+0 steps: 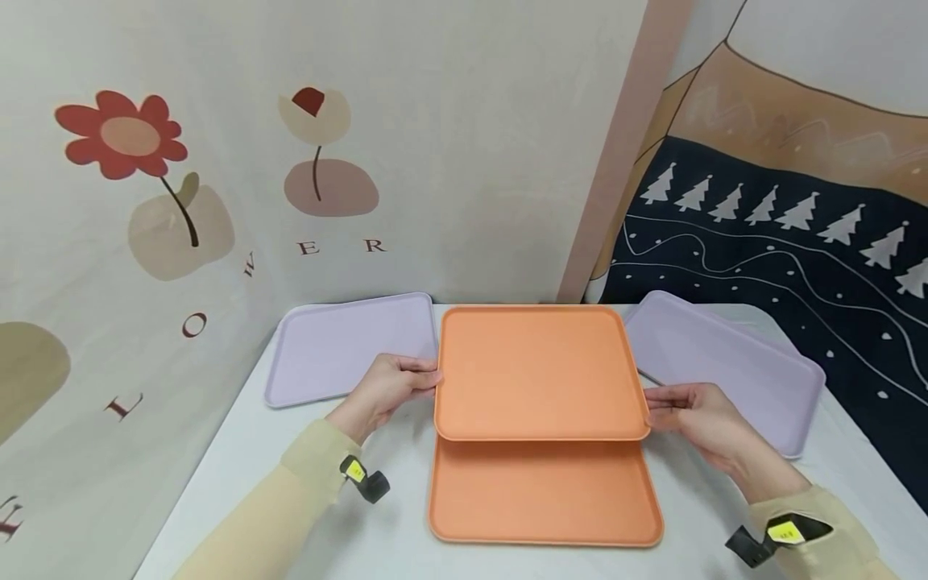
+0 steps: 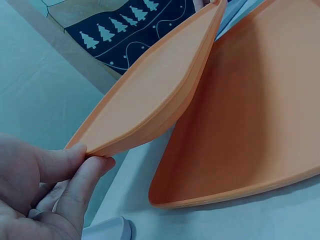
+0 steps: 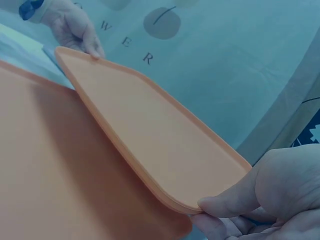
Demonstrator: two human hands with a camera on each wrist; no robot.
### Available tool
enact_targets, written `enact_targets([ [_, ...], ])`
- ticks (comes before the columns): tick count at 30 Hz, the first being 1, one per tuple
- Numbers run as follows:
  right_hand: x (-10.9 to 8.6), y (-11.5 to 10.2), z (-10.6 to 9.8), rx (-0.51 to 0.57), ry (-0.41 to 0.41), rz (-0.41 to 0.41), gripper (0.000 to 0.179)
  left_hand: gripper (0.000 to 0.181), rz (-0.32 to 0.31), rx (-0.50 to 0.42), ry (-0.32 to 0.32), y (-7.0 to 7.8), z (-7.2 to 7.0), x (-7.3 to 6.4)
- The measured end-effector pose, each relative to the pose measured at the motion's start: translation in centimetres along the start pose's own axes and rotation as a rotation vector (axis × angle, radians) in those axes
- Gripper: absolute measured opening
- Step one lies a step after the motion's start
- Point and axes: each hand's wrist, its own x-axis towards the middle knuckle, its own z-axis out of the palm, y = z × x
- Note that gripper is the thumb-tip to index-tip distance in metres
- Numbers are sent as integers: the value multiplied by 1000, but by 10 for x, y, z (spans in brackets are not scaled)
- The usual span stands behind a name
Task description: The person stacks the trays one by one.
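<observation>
An upper orange tray is held up over a lower orange tray that lies on the table. My left hand pinches the upper tray's left edge between thumb and fingers. At its right edge, near the front corner, my right hand pinches it the same way. In the left wrist view the raised tray tilts, with a gap between it and the lower tray. Its shadow falls across the lower tray in the right wrist view. The lower tray's back part is hidden from the head view.
A lilac tray lies at the back left of the white table. Another lilac tray sits at an angle on the right, behind my right hand. A cloth with printed flowers hangs behind the table, and a dark tree-patterned cloth at the right.
</observation>
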Motion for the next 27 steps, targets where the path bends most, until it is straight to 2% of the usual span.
enact_targets([
  [12,-16,2,6,46,-7,15,47,28,0,9,7,-8,-5,-20],
  [27,-35,19,2,102,-119,-52,46,23,-6,60,33,-20,-1,-42],
])
